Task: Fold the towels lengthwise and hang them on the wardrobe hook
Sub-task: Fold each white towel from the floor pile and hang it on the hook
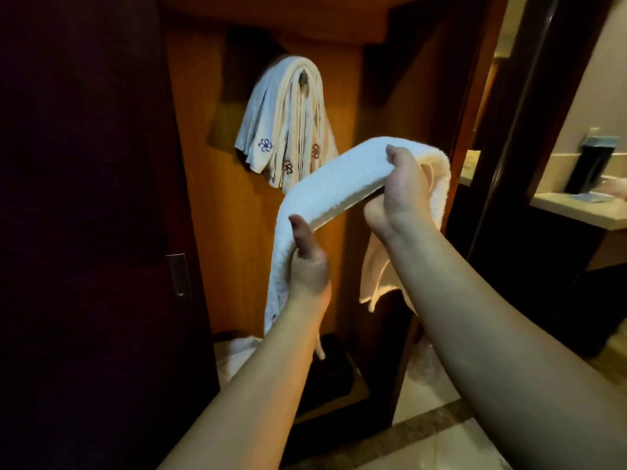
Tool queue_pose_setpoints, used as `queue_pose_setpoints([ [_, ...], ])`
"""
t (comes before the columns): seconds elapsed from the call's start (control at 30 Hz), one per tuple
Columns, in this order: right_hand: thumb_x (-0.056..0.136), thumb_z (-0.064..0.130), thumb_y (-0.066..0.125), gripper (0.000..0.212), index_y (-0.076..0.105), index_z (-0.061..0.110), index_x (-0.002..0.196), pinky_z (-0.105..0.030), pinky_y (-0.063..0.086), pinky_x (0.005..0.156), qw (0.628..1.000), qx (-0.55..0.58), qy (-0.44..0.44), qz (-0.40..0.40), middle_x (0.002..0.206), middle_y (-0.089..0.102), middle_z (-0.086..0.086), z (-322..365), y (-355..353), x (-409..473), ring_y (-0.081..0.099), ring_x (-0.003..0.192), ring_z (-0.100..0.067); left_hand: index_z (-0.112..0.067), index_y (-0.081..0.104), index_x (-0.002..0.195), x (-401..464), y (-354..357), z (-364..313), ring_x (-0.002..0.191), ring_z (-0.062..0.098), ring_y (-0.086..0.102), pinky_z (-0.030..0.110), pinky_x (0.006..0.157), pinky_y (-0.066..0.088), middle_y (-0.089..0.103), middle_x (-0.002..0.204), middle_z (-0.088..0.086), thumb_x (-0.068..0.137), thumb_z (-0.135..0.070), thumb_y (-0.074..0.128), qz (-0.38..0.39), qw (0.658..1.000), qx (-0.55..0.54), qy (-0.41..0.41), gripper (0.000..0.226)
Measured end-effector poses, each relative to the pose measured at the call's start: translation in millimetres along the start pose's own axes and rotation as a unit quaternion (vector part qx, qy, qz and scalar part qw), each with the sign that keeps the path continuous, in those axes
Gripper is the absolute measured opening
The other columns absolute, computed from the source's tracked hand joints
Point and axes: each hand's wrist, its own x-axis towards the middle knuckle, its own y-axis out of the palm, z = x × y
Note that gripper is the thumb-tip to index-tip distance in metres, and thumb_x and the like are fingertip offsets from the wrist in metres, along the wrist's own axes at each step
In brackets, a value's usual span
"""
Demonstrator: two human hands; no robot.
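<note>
Now, risk: the folded towel (334,184) could spring open or slide off if either pinch loosens, since both ends hang free.
Hook: the wardrobe hook (304,77) already carries several hung towels (285,130), so one more may slip off.
Left hand (307,262): fingers curled round the towel's lower bend.
Right hand (403,195): gripping the upper end.
Towel: stretched between both grips, tails dangling below each, beneath the hook.
</note>
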Motion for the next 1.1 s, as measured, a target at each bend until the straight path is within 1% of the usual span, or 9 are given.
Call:
queue_pose_setpoints([
  [0.1, 0.097, 0.021, 0.063, 0.017, 0.054, 0.014, 0.11, -0.018, 0.051, 0.048, 0.999, -0.002, -0.017, -0.046, 0.103, 0.065, -0.005, -3.4, -1.3, 23.2, 0.064, 0.094, -0.015, -0.033, 0.065, 0.11, 23.8, 6.7, -23.6, 0.105, -0.01, 0.064, 0.018, 0.103, 0.044, 0.072, 0.109, -0.025, 0.085, -0.075, 0.047, -0.016, 0.997, -0.064, 0.051, 0.052],
  [0.17, 0.096, 0.023, 0.065, 0.018, 0.056, 0.015, 0.108, -0.016, 0.049, 0.043, 0.999, 0.014, -0.009, -0.051, 0.097, 0.066, -0.003, -6.4, 6.5, 35.6, 0.065, 0.091, -0.014, -0.025, 0.068, 0.106, 48.6, 10.7, -40.8, 0.103, 0.001, 0.068, 0.028, 0.102, 0.048, 0.076, 0.104, -0.013, 0.095, -0.051, 0.05, -0.047, 0.994, -0.07, 0.076, 0.033],
  [0.3, 0.096, 0.017, 0.063, 0.007, 0.057, 0.013, 0.097, -0.024, 0.053, 0.045, 0.996, 0.069, 0.022, -0.057, 0.086, 0.066, -0.005, -4.7, 22.7, 67.1, 0.068, 0.081, -0.019, -0.024, 0.067, 0.104, 97.9, 9.2, -58.4, 0.109, 0.016, 0.068, 0.033, 0.095, 0.054, 0.076, 0.107, 0.002, 0.093, -0.049, 0.045, 0.016, 0.998, -0.017, 0.059, 0.035],
  [0.47, 0.098, 0.014, 0.057, 0.005, 0.055, 0.011, 0.095, -0.032, 0.057, 0.051, 0.995, 0.065, 0.041, -0.068, 0.087, 0.068, -0.01, -4.0, 45.2, 123.6, 0.07, 0.078, -0.024, -0.023, 0.068, 0.091, 172.8, 1.6, -79.8, 0.077, -0.002, 0.071, 0.012, 0.056, 0.052, 0.077, 0.078, -0.011, 0.103, -0.042, 0.037, 0.048, 0.989, 0.086, 0.106, 0.038],
  [0.63, 0.101, 0.023, 0.053, 0.007, 0.055, 0.017, 0.102, -0.042, 0.055, 0.094, 0.997, -0.076, -0.031, 0.0, 0.097, 0.069, -0.007, -6.3, 68.7, 192.5, 0.068, 0.098, -0.023, -0.025, 0.067, 0.102, 242.9, 2.0, -109.0, 0.084, 0.009, 0.075, 0.021, 0.062, 0.057, 0.078, 0.086, -0.003, 0.091, -0.076, 0.033, 0.097, 0.982, 0.12, 0.105, 0.062],
  [0.77, 0.101, 0.033, 0.055, 0.013, 0.058, 0.02, 0.103, -0.036, 0.054, 0.09, 0.983, -0.166, -0.068, 0.028, 0.105, 0.069, -0.007, -6.7, 79.7, 233.3, 0.067, 0.104, -0.022, -0.022, 0.067, 0.121, 284.7, 14.2, -125.7, 0.109, 0.026, 0.07, 0.047, 0.097, 0.054, 0.075, 0.112, 0.009, 0.06, -0.098, 0.038, 0.112, 0.984, 0.117, 0.069, 0.101],
  [0.9, 0.099, 0.042, 0.057, 0.022, 0.061, 0.02, 0.101, -0.035, 0.051, 0.088, 0.976, -0.194, -0.078, 0.067, 0.111, 0.07, -0.009, -4.1, 104.1, 288.7, 0.066, 0.105, -0.023, -0.02, 0.066, 0.129, 333.5, 35.1, -136.8, 0.124, 0.031, 0.061, 0.052, 0.11, 0.043, 0.067, 0.129, 0.012, 0.047, -0.104, 0.039, 0.111, 0.982, 0.136, 0.074, 0.12],
  [1.03, 0.095, 0.055, 0.057, 0.047, 0.059, 0.017, 0.122, -0.043, 0.047, 0.103, 0.969, -0.206, -0.085, 0.108, 0.117, 0.068, -0.011, -0.8, 126.9, 354.4, 0.065, 0.111, -0.027, -0.018, 0.071, 0.117, 383.0, 59.0, -150.5, 0.113, 0.021, 0.067, 0.039, 0.105, 0.049, 0.074, 0.114, 0.007, 0.069, -0.097, 0.031, 0.098, 0.972, 0.175, 0.126, 0.1],
  [1.1, 0.094, 0.06, 0.056, 0.056, 0.055, 0.017, 0.131, -0.044, 0.044, 0.106, 0.965, -0.204, -0.099, 0.133, 0.12, 0.067, -0.011, -0.4, 139.8, 384.2, 0.064, 0.112, -0.026, -0.02, 0.072, 0.101, 413.4, 65.2, -155.2, 0.086, 0.006, 0.074, 0.017, 0.073, 0.057, 0.078, 0.091, -0.002, 0.088, -0.083, 0.03, 0.108, 0.969, 0.166, 0.148, 0.077],
])
